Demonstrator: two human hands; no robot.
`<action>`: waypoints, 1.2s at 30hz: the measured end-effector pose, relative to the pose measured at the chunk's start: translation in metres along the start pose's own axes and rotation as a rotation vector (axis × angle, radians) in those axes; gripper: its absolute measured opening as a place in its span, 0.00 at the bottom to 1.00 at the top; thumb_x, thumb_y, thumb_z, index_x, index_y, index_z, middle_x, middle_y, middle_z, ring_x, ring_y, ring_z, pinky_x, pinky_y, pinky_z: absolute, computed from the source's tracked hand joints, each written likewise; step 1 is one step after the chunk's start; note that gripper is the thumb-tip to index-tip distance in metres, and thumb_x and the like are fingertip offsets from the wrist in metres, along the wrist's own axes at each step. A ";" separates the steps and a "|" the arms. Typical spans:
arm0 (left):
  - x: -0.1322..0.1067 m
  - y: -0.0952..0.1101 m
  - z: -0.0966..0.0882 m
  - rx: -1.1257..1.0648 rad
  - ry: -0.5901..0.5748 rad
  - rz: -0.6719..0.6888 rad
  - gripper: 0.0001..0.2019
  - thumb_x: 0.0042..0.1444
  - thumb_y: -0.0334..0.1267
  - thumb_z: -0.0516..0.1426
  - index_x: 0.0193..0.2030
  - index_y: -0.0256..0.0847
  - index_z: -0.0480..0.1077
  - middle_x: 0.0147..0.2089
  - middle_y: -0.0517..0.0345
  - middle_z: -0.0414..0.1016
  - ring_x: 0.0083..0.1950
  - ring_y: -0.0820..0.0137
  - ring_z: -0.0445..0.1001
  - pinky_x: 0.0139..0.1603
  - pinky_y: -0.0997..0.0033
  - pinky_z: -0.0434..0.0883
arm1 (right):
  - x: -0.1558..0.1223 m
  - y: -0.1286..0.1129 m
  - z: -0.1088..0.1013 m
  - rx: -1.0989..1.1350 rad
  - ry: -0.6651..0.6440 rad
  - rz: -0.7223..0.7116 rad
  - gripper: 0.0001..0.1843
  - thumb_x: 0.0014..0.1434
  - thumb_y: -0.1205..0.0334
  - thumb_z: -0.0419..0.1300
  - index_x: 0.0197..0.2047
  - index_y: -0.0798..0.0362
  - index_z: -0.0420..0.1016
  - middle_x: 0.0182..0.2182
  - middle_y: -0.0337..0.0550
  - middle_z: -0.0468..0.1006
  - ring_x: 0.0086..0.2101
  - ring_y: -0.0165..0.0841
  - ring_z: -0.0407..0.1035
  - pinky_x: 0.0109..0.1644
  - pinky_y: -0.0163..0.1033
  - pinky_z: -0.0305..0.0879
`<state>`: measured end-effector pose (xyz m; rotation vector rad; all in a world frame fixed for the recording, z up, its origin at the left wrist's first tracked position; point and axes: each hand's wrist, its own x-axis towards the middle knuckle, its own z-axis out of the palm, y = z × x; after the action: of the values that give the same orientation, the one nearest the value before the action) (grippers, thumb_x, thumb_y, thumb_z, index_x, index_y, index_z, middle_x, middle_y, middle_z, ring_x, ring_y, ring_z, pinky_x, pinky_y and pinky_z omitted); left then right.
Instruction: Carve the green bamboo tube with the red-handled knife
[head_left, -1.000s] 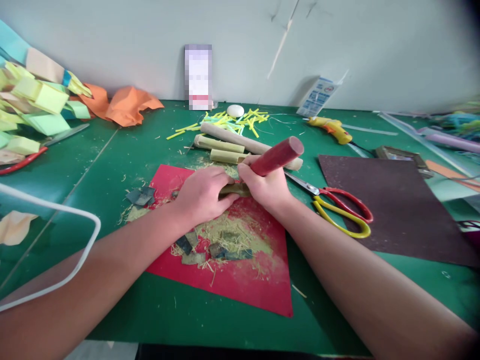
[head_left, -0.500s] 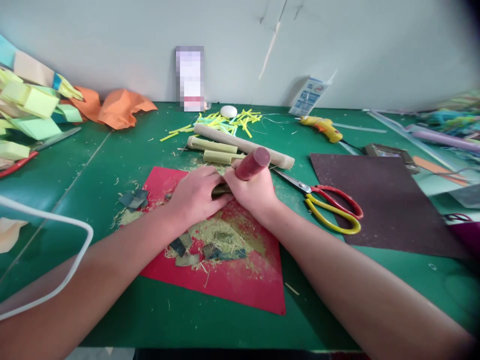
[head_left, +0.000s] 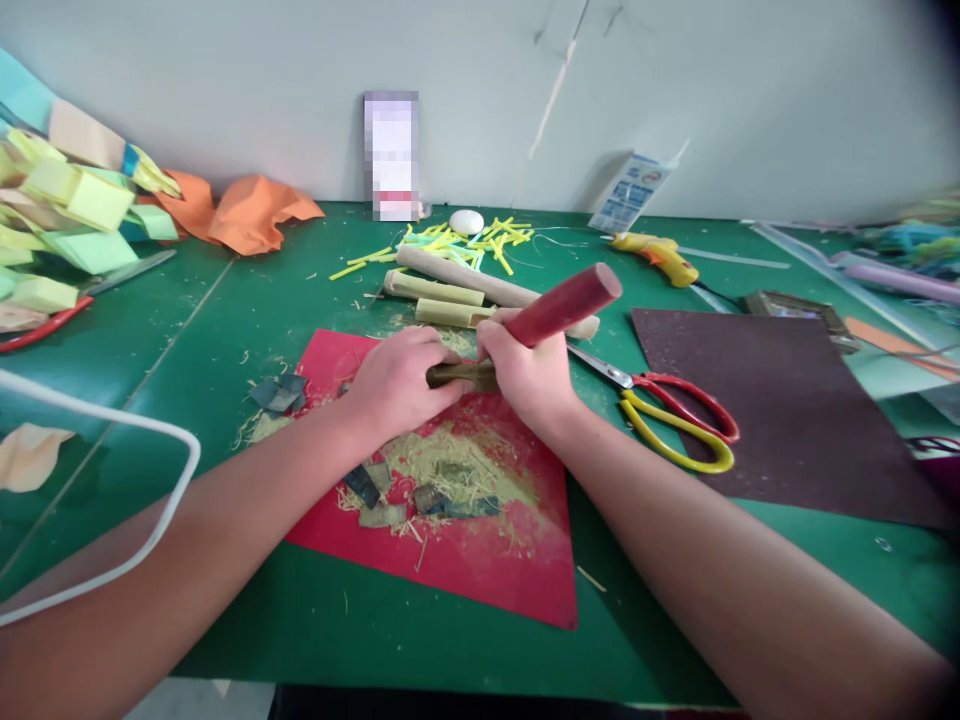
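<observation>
My left hand (head_left: 401, 382) is closed around a short olive-brown bamboo piece (head_left: 448, 374), held level over a red sheet (head_left: 480, 590). My right hand (head_left: 529, 375) grips a tool by its thick red handle (head_left: 566, 305), which tilts up to the right. The tool's working end is hidden by my hand and the bamboo. Both hands are close together, with the bamboo piece between them. Below them, pale sawdust and shavings (head_left: 457, 450) lie on the red sheet with several dark greenish flakes (head_left: 472, 508).
Just behind are pale bamboo tubes (head_left: 435, 287) and a longer stick (head_left: 480, 280). Scissors (head_left: 675, 410) lie right, partly over a dark brown sheet (head_left: 780, 420). A yellow glue gun (head_left: 660, 258) sits farther back. Folded paper (head_left: 90, 200) is heaped left; a white cable (head_left: 169, 510) loops nearby.
The red handle has swung to the right and leans lower, showing more of its length. My right hand has shifted slightly right, exposing more of the bamboo piece. The camera view has shifted a little.
</observation>
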<state>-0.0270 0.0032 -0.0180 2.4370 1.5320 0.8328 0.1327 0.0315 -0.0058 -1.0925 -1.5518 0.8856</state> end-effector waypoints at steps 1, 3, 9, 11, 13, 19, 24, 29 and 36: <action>0.000 0.000 0.001 0.000 0.006 -0.001 0.09 0.54 0.43 0.62 0.36 0.40 0.76 0.35 0.54 0.73 0.40 0.65 0.72 0.41 0.65 0.70 | 0.001 0.001 0.000 -0.002 0.002 0.003 0.14 0.49 0.66 0.55 0.17 0.50 0.55 0.17 0.34 0.61 0.23 0.27 0.56 0.27 0.37 0.55; -0.001 0.000 0.001 0.002 0.014 0.004 0.09 0.54 0.43 0.62 0.37 0.40 0.77 0.35 0.54 0.73 0.40 0.65 0.72 0.41 0.65 0.70 | 0.003 0.002 0.001 -0.012 -0.007 0.000 0.13 0.49 0.66 0.55 0.17 0.50 0.56 0.17 0.34 0.61 0.23 0.27 0.56 0.27 0.37 0.55; -0.001 0.001 0.000 0.007 0.010 0.013 0.09 0.55 0.43 0.62 0.38 0.39 0.77 0.35 0.53 0.73 0.40 0.64 0.72 0.41 0.64 0.70 | 0.001 0.003 0.001 -0.057 -0.032 -0.013 0.13 0.49 0.67 0.55 0.17 0.50 0.56 0.17 0.33 0.61 0.22 0.26 0.55 0.27 0.37 0.55; 0.000 0.001 0.000 -0.005 0.002 0.011 0.09 0.55 0.43 0.62 0.37 0.39 0.77 0.35 0.53 0.73 0.41 0.64 0.72 0.42 0.64 0.70 | 0.001 0.002 0.001 -0.066 -0.045 -0.009 0.13 0.49 0.67 0.55 0.18 0.50 0.56 0.17 0.33 0.61 0.22 0.26 0.55 0.27 0.37 0.55; 0.000 0.001 -0.001 -0.016 -0.007 0.011 0.09 0.55 0.43 0.62 0.36 0.39 0.76 0.35 0.53 0.73 0.41 0.64 0.72 0.42 0.64 0.69 | 0.001 0.001 0.001 -0.060 -0.054 0.008 0.13 0.48 0.67 0.55 0.18 0.50 0.56 0.17 0.33 0.61 0.22 0.26 0.55 0.26 0.37 0.54; 0.001 0.001 0.000 -0.017 -0.027 0.005 0.09 0.56 0.44 0.61 0.36 0.40 0.77 0.34 0.55 0.71 0.40 0.65 0.71 0.41 0.64 0.69 | 0.000 -0.004 -0.001 0.011 -0.055 0.048 0.15 0.47 0.68 0.55 0.16 0.50 0.54 0.14 0.32 0.56 0.20 0.25 0.52 0.23 0.36 0.50; 0.000 0.003 -0.001 0.010 -0.011 -0.015 0.11 0.55 0.45 0.62 0.36 0.39 0.77 0.34 0.53 0.71 0.39 0.64 0.71 0.40 0.64 0.69 | -0.002 -0.005 0.000 -0.006 -0.022 0.011 0.19 0.58 0.54 0.57 0.19 0.51 0.64 0.17 0.35 0.62 0.21 0.27 0.56 0.27 0.37 0.56; 0.000 0.004 -0.001 0.030 -0.016 -0.010 0.12 0.55 0.46 0.62 0.35 0.39 0.76 0.34 0.53 0.72 0.39 0.65 0.71 0.40 0.65 0.68 | 0.000 0.001 0.001 -0.016 0.059 -0.094 0.16 0.60 0.53 0.54 0.25 0.51 0.69 0.25 0.40 0.71 0.28 0.31 0.64 0.34 0.39 0.62; 0.000 0.004 0.001 0.027 -0.006 -0.005 0.11 0.55 0.45 0.62 0.37 0.39 0.77 0.35 0.53 0.72 0.40 0.64 0.71 0.40 0.65 0.68 | 0.000 -0.001 0.001 -0.001 0.176 -0.136 0.10 0.55 0.62 0.59 0.24 0.50 0.64 0.23 0.35 0.65 0.26 0.29 0.61 0.34 0.39 0.62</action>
<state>-0.0240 0.0013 -0.0171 2.4515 1.5560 0.8088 0.1313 0.0309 -0.0047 -1.0241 -1.4612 0.6784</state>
